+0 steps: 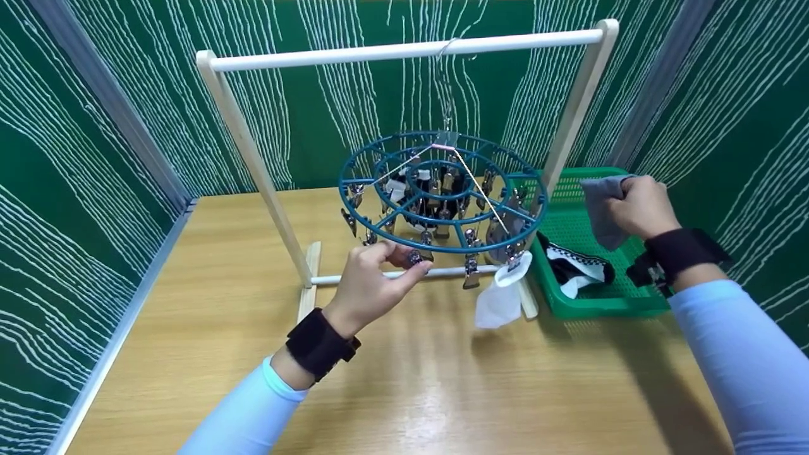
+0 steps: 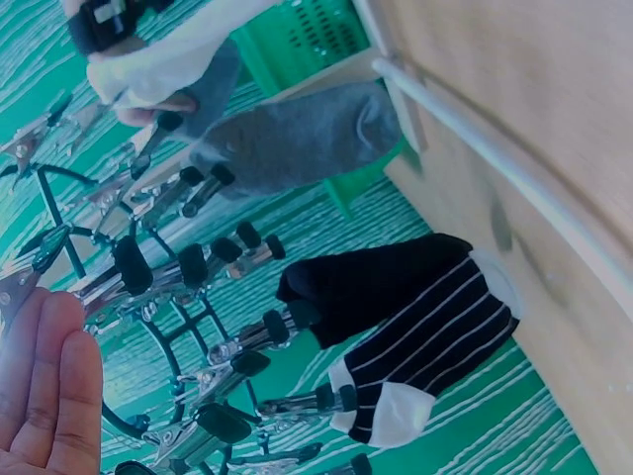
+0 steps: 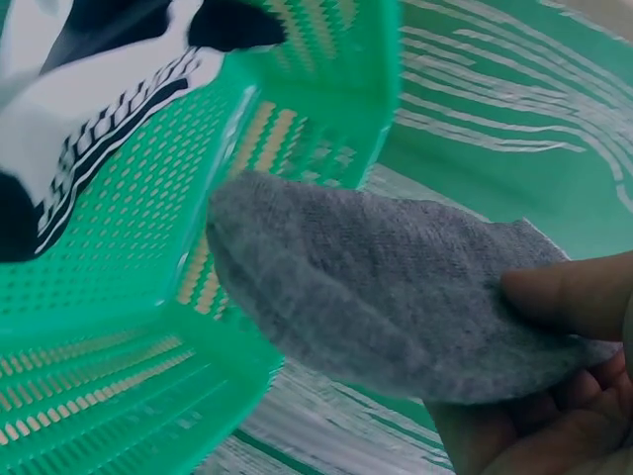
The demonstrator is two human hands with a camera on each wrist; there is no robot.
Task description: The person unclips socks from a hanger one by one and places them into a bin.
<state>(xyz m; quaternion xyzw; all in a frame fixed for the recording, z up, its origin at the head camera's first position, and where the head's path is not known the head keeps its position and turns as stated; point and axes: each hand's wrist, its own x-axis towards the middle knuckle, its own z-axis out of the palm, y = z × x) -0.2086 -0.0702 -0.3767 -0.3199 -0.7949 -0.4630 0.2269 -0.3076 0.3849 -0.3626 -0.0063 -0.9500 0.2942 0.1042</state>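
At the front rim of the round teal clip hanger [image 1: 404, 245], my left hand [image 1: 370, 278] pinches a metal clip [image 1: 414, 257] between thumb and fingers. My right hand [image 1: 644, 207] holds a grey sock [image 1: 603, 212] above the green basket [image 1: 607, 309]; the right wrist view shows the thumb on top of the sock [image 3: 376, 287]. A white sock [image 1: 502, 300] hangs from the hanger's front right. In the left wrist view another grey sock [image 2: 297, 139], a black sock [image 2: 381, 282] and a striped black-and-white sock [image 2: 435, 336] hang from clips.
A wooden stand carries the hanger on its white crossbar [image 1: 404, 50]; a lower white bar [image 1: 341, 279] runs near the table [image 1: 221, 354]. In the basket lies a black-and-white sock [image 1: 578, 268]. Green walls [image 1: 88, 145] with white lines enclose the table.
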